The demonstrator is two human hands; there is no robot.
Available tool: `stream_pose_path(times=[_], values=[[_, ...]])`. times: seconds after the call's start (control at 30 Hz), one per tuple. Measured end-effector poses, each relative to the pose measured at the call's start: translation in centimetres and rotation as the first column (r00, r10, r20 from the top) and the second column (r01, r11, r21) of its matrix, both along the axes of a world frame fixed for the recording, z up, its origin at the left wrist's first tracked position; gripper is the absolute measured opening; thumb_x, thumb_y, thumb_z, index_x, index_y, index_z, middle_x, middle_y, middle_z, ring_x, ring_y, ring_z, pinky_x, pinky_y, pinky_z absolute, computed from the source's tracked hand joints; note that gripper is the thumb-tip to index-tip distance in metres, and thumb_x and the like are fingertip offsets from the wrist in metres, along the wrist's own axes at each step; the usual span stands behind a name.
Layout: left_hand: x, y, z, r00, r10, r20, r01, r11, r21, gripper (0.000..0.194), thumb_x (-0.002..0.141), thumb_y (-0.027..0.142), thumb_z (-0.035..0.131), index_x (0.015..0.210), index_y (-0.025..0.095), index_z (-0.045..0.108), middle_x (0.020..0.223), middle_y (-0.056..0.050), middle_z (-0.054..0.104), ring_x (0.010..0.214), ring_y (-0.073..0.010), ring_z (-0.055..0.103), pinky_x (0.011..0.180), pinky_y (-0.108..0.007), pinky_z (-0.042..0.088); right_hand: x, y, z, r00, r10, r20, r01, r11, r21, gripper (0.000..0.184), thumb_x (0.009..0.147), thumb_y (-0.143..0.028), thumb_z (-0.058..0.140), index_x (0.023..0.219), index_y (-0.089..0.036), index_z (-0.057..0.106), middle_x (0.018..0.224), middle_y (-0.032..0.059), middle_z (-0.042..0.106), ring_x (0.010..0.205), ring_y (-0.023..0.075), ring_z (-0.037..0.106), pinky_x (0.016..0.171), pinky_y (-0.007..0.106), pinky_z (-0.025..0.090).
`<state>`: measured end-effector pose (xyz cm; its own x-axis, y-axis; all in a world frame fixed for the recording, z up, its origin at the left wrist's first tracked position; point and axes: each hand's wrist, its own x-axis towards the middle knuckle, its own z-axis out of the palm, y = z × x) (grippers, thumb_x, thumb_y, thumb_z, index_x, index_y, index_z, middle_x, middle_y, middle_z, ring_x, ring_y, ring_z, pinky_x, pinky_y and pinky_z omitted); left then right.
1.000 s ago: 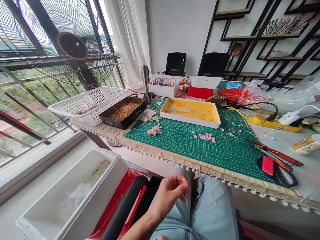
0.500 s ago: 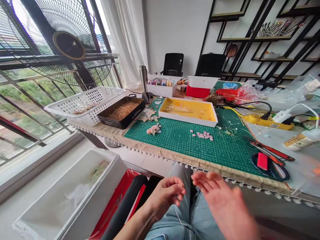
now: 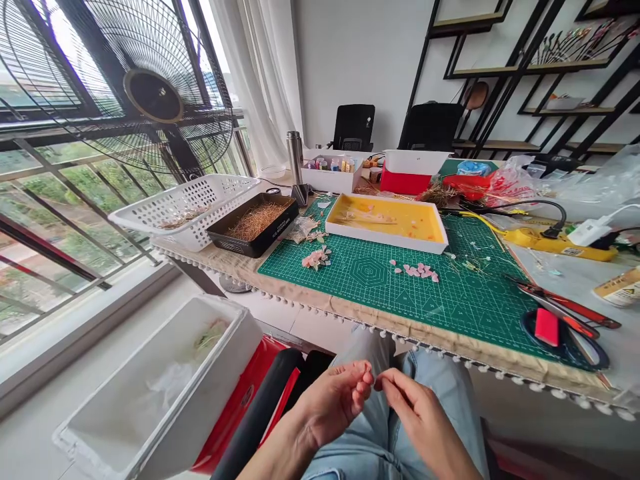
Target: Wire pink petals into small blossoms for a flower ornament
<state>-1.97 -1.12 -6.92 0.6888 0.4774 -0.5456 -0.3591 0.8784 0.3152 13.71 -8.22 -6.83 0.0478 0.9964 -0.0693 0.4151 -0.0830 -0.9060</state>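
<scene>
My left hand [image 3: 339, 400] is above my lap, its fingers curled and the thumb pressed to the fingertips. Whatever it pinches is too small to make out. Close to its right, my right hand [image 3: 417, 405] has thumb and fingertips together in a pinch, almost meeting the left fingertips. Anything in that pinch is hidden or too fine to see. On the green cutting mat [image 3: 360, 300] beyond the hands lie pale pink petal-shaped pieces [image 3: 421, 271] and a small heap of pink and pale pieces [image 3: 317, 259].
A white tray with a yellow base [image 3: 390, 243] stands behind the pieces. Left of it are a black box of brown strands [image 3: 253, 227] and a white perforated basket [image 3: 185, 193]. Pliers [image 3: 570, 303] lie at right. A white foam box [image 3: 150, 393] sits low at left.
My right hand has come in from an open, blurred pose at the right to a pinch beside the left fingertips. My left hand stays nearly in place. The view has shifted slightly.
</scene>
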Motion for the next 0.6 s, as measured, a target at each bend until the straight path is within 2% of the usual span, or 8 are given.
stream_pose_path(times=[0.07, 0.17, 0.37, 0.47, 0.6], values=[[0.2, -0.2, -0.1, 1.000, 0.011, -0.019, -0.010, 1.000, 0.015, 0.031, 0.061, 0.019, 0.087, 0.080, 0.006, 0.068, 0.068, 0.000, 0.061, 0.052, -0.0015, 0.053, 0.049, -0.009, 0.042, 0.2, -0.1, 0.3, 0.999, -0.011, 0.043, 0.010, 1.000, 0.014, 0.029, 0.094, -0.045, 0.046, 0.094, -0.021, 0.063, 0.071, 0.0001, 0.063, 0.061, 0.0158, 0.056, 0.055, 0.024, 0.044], [0.8, -0.6, -0.2, 0.997, 0.018, -0.070, -0.008, 0.992, 0.130, 0.035, 0.059, 0.027, 0.088, 0.079, 0.007, 0.068, 0.063, 0.001, 0.059, 0.049, -0.0028, 0.050, 0.046, -0.013, 0.041, -0.2, 0.0, 0.3, 0.998, -0.045, 0.052, 0.045, 0.999, 0.011, 0.033, 0.092, -0.050, 0.049, 0.107, -0.022, 0.057, 0.077, 0.0012, 0.067, 0.056, 0.0153, 0.058, 0.053, 0.024, 0.046], [1.5, -1.4, 0.0, 0.989, 0.021, -0.148, 0.018, 0.966, 0.257, 0.039, 0.061, 0.038, 0.086, 0.073, 0.008, 0.064, 0.062, 0.001, 0.055, 0.050, -0.0035, 0.045, 0.045, -0.014, 0.034, -0.8, 0.7, -0.3, 0.992, -0.122, 0.019, 0.120, 0.990, 0.080, 0.027, 0.094, -0.046, 0.045, 0.085, -0.023, 0.056, 0.070, 0.0003, 0.067, 0.061, 0.0161, 0.064, 0.058, 0.023, 0.050], [1.6, -1.4, 0.0, 0.988, 0.002, -0.155, 0.039, 0.965, 0.261, 0.040, 0.062, 0.039, 0.084, 0.076, 0.008, 0.064, 0.063, 0.001, 0.053, 0.052, -0.0040, 0.043, 0.045, -0.015, 0.031, -0.5, 0.5, -0.6, 0.996, -0.083, 0.041, 0.078, 0.991, 0.107, 0.026, 0.092, -0.047, 0.050, 0.088, -0.023, 0.058, 0.070, -0.0001, 0.065, 0.060, 0.0159, 0.062, 0.056, 0.023, 0.049], [1.6, -1.3, -0.2, 0.995, -0.010, -0.102, 0.031, 0.978, 0.207, 0.038, 0.064, 0.038, 0.084, 0.072, 0.009, 0.061, 0.057, 0.006, 0.043, 0.048, -0.0021, 0.033, 0.043, -0.015, 0.019, -0.1, 0.2, -1.1, 0.994, -0.066, 0.093, 0.054, 0.992, 0.118, 0.026, 0.092, -0.047, 0.051, 0.095, -0.021, 0.058, 0.069, -0.0005, 0.063, 0.060, 0.0160, 0.061, 0.056, 0.024, 0.048]])
